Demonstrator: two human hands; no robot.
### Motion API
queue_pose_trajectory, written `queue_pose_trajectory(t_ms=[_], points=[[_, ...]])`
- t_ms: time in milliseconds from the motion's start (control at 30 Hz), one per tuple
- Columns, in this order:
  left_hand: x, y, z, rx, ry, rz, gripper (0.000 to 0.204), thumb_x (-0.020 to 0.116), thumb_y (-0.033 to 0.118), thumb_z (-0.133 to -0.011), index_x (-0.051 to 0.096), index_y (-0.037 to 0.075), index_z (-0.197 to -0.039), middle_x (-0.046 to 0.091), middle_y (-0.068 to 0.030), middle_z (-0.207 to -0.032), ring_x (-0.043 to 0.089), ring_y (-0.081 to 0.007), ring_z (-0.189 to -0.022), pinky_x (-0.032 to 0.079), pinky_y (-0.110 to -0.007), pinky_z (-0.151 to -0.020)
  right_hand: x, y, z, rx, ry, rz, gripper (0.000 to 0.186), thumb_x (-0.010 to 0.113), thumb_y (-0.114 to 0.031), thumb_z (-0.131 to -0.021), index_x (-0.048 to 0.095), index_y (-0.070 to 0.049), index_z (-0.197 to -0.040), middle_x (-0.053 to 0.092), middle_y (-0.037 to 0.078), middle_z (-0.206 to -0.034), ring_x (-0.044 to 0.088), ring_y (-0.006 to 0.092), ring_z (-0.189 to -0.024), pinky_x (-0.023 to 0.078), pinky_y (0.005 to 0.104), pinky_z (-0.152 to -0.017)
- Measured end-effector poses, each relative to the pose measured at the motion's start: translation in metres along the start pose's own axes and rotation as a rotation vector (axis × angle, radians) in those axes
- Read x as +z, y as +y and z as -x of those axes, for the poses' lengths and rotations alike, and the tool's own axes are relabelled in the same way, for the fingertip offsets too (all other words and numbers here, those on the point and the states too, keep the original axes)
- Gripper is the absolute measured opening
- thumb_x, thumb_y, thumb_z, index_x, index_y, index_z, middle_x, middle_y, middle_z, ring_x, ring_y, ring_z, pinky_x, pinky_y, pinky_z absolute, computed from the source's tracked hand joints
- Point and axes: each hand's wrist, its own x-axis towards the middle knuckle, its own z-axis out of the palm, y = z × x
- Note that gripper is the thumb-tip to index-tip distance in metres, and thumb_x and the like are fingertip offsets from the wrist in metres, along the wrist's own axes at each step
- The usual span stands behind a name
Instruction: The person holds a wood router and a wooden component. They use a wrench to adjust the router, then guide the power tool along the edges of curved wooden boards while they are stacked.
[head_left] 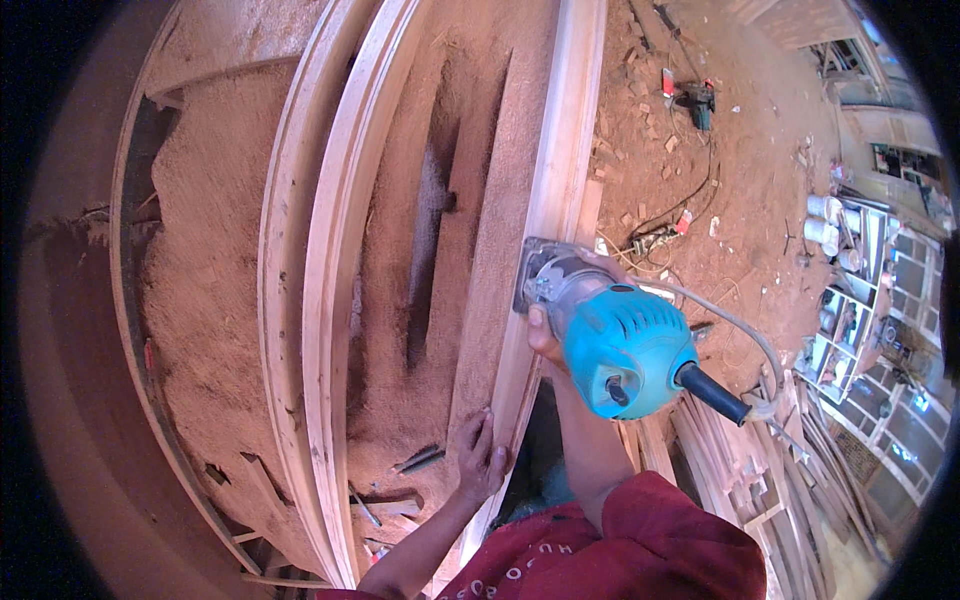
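Note:
My right hand [547, 335] grips a turquoise hand router [610, 340] with a metal base, set on the edge of a long pale wooden rail [560, 160]. Its black cord [715, 392] trails off to the right. My left hand [480, 455] rests flat with fingers spread on the same rail nearer to me, pressing on it beside the sawdust-covered panel [470, 200]. Both arms wear dark red sleeves.
Two more long curved-looking wooden rails [320, 250] lie to the left on a bench thick with sawdust. A stack of wood strips [740, 470] sits at the right. On the dusty floor lie another power tool [697, 100], a power strip [655, 240] and wood scraps.

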Motion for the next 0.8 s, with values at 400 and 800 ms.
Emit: queue_pose_trajectory(t_ms=[400,800], points=[[0.002,-0.006,0.005,-0.016,-0.009,0.005,0.052,0.062,0.014,-0.089,0.051,-0.009,-0.134,0.051,-0.0294,-0.130,0.053,-0.0439,-0.117,0.043,-0.049,-0.100,0.029,0.036,-0.033,0.000,0.098,-0.190,0.081,0.081,-0.015,-0.070,0.038,0.000,-0.136,0.051,0.014,-0.125,0.054,0.0253,-0.113,0.047,0.0401,-0.099],[0.001,-0.006,0.004,-0.047,-0.043,0.010,0.052,0.062,0.014,-0.087,0.053,-0.009,-0.132,0.052,-0.0296,-0.130,0.054,-0.0433,-0.115,0.044,-0.049,-0.098,0.057,0.021,-0.101,-0.190,0.320,-0.347,0.063,0.080,-0.011,-0.078,0.050,0.002,-0.131,0.059,0.011,-0.122,0.057,0.0229,-0.109,0.047,0.0387,-0.098]])
